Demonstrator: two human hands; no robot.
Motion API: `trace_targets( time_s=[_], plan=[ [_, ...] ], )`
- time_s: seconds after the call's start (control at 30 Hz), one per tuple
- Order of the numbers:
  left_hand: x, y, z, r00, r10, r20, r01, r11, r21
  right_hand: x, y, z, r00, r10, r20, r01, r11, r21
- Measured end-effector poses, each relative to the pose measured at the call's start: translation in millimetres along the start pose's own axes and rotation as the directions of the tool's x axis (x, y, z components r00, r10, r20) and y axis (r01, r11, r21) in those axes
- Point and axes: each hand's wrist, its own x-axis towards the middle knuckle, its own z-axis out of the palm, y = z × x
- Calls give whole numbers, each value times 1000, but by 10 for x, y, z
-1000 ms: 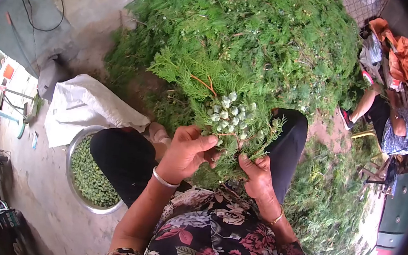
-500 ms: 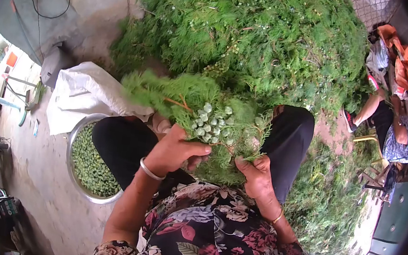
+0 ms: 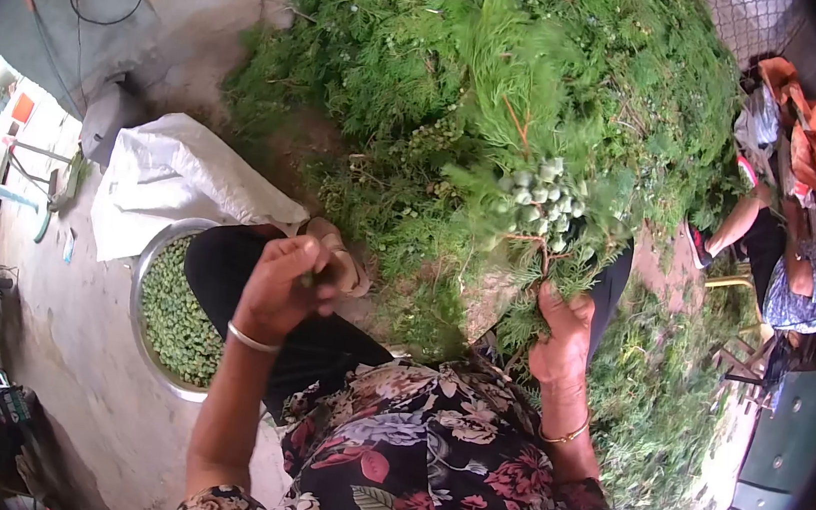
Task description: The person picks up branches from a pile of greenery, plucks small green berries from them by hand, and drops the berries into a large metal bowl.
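Observation:
My right hand grips the stem of a leafy conifer branch, held upright over my right knee. A cluster of pale green cones sits low on that branch, above my fingers. My left hand is raised over my left thigh, its fingers curled in and slightly blurred. Whatever may be inside those fingers is hidden. To the left of my left leg stands a metal basin filled with picked green cones.
A big heap of cut green branches lies in front of me. A white sack is on the floor behind the basin. On the right, another person's leg and arm show beside an orange cloth. More greenery covers the floor there.
The branch has swung right and upright in my right hand. My left hand has come away from the cones and moved left, towards the basin.

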Motion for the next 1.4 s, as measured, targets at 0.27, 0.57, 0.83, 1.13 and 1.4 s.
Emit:
trace_targets(
  time_s=[0.27, 0.57, 0.83, 1.13, 1.4],
  plan=[
    [181, -430, 630, 989, 144, -40, -148, 973, -179, -33, 296, -137, 996, 76, 43, -68, 983, -172],
    [305, -508, 758, 997, 76, 10, -73, 980, -184, -174, 395, -73, 995, -1, 97, 21, 979, -202],
    [290, -577, 568, 984, 49, -173, -100, 949, -300, -197, 508, -140, 955, 9, 295, 112, 914, -391],
    [146, -387, 104, 994, 96, 51, -27, 672, -740, -218, 250, -19, 1000, -16, 23, 20, 986, -168],
    [-138, -144, 164, 964, 252, -84, -258, 819, -513, -157, 485, -168, 983, 88, 159, -62, 985, -159]
  ],
)
